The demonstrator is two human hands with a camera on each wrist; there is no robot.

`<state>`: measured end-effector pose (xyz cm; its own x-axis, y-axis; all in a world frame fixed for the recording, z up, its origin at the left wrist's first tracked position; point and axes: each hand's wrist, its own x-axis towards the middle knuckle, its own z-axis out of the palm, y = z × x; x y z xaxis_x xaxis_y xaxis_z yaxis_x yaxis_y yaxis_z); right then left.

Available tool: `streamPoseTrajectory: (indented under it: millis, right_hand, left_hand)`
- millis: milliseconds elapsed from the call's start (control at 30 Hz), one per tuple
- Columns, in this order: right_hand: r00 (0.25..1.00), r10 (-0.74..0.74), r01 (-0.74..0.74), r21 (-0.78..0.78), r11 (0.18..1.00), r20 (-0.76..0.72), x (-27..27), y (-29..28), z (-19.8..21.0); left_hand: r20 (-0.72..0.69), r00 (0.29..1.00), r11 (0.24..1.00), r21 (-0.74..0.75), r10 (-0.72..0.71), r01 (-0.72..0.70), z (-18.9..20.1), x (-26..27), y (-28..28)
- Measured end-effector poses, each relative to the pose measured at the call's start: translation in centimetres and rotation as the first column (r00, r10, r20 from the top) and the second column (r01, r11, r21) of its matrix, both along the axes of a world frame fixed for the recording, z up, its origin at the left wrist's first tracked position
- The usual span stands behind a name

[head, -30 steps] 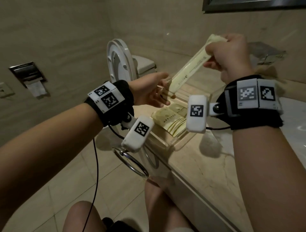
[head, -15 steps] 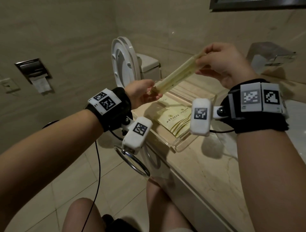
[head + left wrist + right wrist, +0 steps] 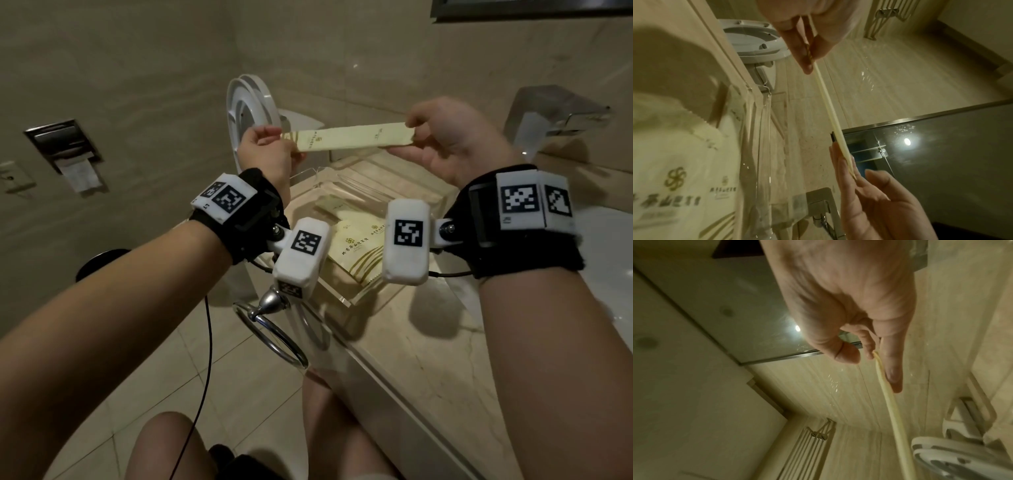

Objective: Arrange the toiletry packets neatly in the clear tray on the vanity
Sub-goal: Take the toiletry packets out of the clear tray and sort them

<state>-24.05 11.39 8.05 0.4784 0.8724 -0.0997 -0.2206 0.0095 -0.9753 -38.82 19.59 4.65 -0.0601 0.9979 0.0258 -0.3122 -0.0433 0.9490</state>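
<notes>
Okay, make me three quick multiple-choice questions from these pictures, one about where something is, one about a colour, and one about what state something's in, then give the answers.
1. Where is the long packet?
A. flat in the tray
B. held in the air above the clear tray
C. on the floor

2. What colour is it?
A. pale yellow
B. blue
C. black

3. How is it held?
A. left hand alone
B. right hand alone
C. a hand pinching each end

Answers: B, it is stretched between the hands over the tray; A, cream-yellow wrapper with gold print; C, fingers pinch both ends.

Head view downward over the vanity (image 3: 411,342); both wrist views close, upward, sharing the toilet (image 3: 250,113).
</notes>
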Motion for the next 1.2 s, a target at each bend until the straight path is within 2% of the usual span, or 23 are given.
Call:
streamPoseTrajectory:
  millis: [100, 300, 400, 500, 600, 700, 800, 867, 933, 967, 1067, 1133, 1200]
  right_hand:
    - [0.976, -0.027, 0.046, -0.084, 0.995, 0.216, -0.1, 0.0, -0.4]
    - [0.925, 0.062, 0.013, -0.196, 0.98, 0.374, 1.0, -0.4, -0.7]
    - [0.872, 0.133, 0.005, -0.28, 0.96, 0.471, 1.5, -0.5, -1.0]
    - [0.845, 0.15, 0.016, -0.304, 0.953, 0.513, 1.7, -0.8, -1.1]
    - [0.849, 0.128, 0.038, -0.301, 0.953, 0.513, 2.0, -1.2, -1.0]
    - [0.86, 0.08, 0.076, -0.282, 0.956, 0.505, 2.2, -1.6, -0.8]
    - [0.868, -0.015, 0.16, -0.251, 0.955, 0.496, 2.5, -1.6, -0.9]
    - [0.893, -0.08, 0.187, -0.204, 0.961, 0.442, 2.7, -1.4, -1.0]
    - [0.915, -0.134, 0.206, -0.156, 0.966, 0.381, 2.9, -1.2, -1.2]
    - [0.927, -0.156, 0.212, -0.133, 0.968, 0.341, 2.9, -1.2, -1.1]
    - [0.961, -0.095, 0.13, -0.123, 0.984, 0.258, 2.6, -1.0, -1.1]
    - [0.964, -0.016, 0.058, -0.152, 0.987, 0.265, 2.4, -0.6, -1.2]
    - [0.947, 0.083, -0.018, -0.206, 0.978, 0.311, 1.8, -0.5, -1.4]
  left_hand:
    - [0.009, 1.0, 0.999, 0.05, 0.004, -0.005, 0.0, 0.3, -0.4]
    - [0.065, 0.997, 0.998, 0.054, -0.038, 0.034, 0.4, 0.3, -0.9]
    - [0.055, 0.996, 0.997, 0.04, -0.066, 0.063, 0.4, 0.1, -1.0]
    - [0.05, 0.995, 0.996, 0.022, -0.085, 0.084, 0.3, -0.1, -1.0]
    - [0.024, 0.993, 0.994, 0.004, -0.114, 0.114, 0.2, -0.3, -0.9]
    - [-0.09, 0.981, 0.985, -0.034, -0.17, 0.168, 0.1, -0.6, -0.5]
    - [-0.284, 0.917, 0.96, -0.116, -0.279, 0.256, 0.1, -0.9, -0.2]
    - [-0.406, 0.82, 0.914, -0.208, -0.404, 0.348, 0.0, -1.2, -0.2]
    - [-0.449, 0.727, 0.854, -0.31, -0.52, 0.419, -0.1, -1.5, -0.3]
    - [-0.437, 0.717, 0.838, -0.343, -0.543, 0.425, -0.1, -1.6, -0.3]
    - [-0.319, 0.81, 0.859, -0.331, -0.491, 0.391, -0.3, -1.2, -0.1]
    - [-0.222, 0.877, 0.884, -0.308, -0.426, 0.351, -0.4, -0.4, 0.0]
    - [-0.16, 0.914, 0.902, -0.292, -0.373, 0.317, -0.3, 0.5, -0.2]
